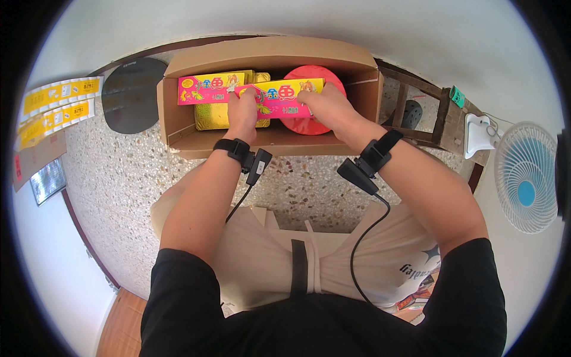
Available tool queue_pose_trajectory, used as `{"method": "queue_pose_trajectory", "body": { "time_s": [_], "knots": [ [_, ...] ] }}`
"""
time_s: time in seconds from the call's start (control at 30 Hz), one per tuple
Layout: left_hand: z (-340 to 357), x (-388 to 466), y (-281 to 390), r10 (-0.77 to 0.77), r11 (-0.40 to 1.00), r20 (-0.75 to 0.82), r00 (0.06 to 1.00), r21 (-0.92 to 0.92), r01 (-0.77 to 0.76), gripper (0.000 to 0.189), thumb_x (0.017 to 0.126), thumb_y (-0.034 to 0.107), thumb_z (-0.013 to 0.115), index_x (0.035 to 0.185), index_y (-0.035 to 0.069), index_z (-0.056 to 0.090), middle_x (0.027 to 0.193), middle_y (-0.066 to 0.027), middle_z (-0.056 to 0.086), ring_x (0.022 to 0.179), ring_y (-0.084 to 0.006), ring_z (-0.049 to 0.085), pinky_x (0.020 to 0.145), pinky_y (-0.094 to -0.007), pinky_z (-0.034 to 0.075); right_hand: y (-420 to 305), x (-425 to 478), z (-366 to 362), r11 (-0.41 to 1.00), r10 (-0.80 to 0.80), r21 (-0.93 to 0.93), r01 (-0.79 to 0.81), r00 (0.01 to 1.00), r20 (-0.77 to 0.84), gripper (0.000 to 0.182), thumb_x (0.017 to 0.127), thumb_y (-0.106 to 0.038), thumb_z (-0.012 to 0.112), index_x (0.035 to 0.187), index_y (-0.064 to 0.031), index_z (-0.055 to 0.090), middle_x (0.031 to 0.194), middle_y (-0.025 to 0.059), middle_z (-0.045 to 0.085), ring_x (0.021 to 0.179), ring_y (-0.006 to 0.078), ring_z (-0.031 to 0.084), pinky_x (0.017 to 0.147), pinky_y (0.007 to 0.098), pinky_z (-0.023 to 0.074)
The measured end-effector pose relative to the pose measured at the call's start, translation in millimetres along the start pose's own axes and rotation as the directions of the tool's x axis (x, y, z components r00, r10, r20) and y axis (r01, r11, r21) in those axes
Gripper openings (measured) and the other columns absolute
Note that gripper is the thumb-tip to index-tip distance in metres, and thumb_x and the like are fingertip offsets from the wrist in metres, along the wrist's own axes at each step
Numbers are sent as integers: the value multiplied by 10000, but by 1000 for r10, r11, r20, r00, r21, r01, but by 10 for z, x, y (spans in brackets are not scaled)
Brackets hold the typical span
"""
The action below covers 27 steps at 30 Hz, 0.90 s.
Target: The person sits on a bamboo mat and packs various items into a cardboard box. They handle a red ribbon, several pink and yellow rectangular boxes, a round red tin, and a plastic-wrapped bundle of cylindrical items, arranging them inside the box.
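An open cardboard box [272,49] stands on the floor before me. Over it, my left hand [243,111] and my right hand [328,105] grip a pink and yellow printed packet [285,96] by its two ends, thumbs on top. Another packet of the same print [198,89] lies in the left part of the box, partly against my left hand. Beneath it are gold embossed packages [212,117]. A round red package [312,73] sits in the box under my right hand. My fingertips are hidden below the packet.
Left of the box is a dark rounded board [134,96]. Yellow-and-white printed strips [62,91] hang at the far left above a cardboard piece [42,156]. To the right stand a wooden frame [439,118] and a white fan with a blue centre [526,192]. Cables trail from both wrist straps.
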<state>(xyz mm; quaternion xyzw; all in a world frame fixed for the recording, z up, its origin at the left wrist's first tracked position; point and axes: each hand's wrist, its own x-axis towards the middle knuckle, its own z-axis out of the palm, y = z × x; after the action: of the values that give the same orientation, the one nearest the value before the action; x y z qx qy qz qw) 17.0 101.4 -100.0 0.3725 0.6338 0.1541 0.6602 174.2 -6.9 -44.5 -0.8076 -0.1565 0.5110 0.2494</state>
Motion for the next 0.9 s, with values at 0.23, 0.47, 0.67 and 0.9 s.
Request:
{"method": "queue_pose_trajectory", "body": {
  "time_s": [0.23, 0.47, 0.67, 0.9],
  "knots": [
    [-19, -35, -10, 38, 999, -41, 998, 35, -37, 406, 822, 194, 569, 1163, -14, 498, 1028, -123, 590, 895, -194, 568, 744, -335, 470, -14, 72, -32, 992, -4, 127, -7, 996, 85, 726, 746, -415, 662, 1215, 111, 485, 1110, 237, 637, 1050, 337, 627, 882, 385, 479],
    [-48, -102, 26, 54, 998, -10, 999, -30, -54, 390, 841, 200, 560, 1157, -19, 492, 1020, -106, 591, 857, -184, 561, 707, -337, 472, -196, -175, -6, 961, -1, -277, -19, 998, -70, 718, 748, -417, 659, 1196, 117, 484, 1129, 259, 621, 1068, 370, 610, 905, 403, 474],
    [-52, -67, 29, 146, 989, -2, 989, -11, -146, 539, 839, 192, 564, 1301, -35, 404, 1073, -122, 572, 888, -173, 553, 705, -326, 479, -147, -71, -42, 1000, -5, -14, 6, 1000, 29, 685, 754, -364, 656, 1176, 142, 469, 1065, 251, 635, 955, 306, 650, 798, 374, 514],
    [-118, -20, 6, 172, 985, 9, 985, -10, -172, 544, 812, 162, 581, 1280, -44, 397, 1110, -140, 542, 910, -177, 544, 730, -321, 478, -134, 37, 71, 956, 65, 284, -69, 998, 24, 603, 784, -289, 636, 1188, 108, 431, 996, 179, 644, 827, 212, 652, 649, 318, 537]
  ]
}}
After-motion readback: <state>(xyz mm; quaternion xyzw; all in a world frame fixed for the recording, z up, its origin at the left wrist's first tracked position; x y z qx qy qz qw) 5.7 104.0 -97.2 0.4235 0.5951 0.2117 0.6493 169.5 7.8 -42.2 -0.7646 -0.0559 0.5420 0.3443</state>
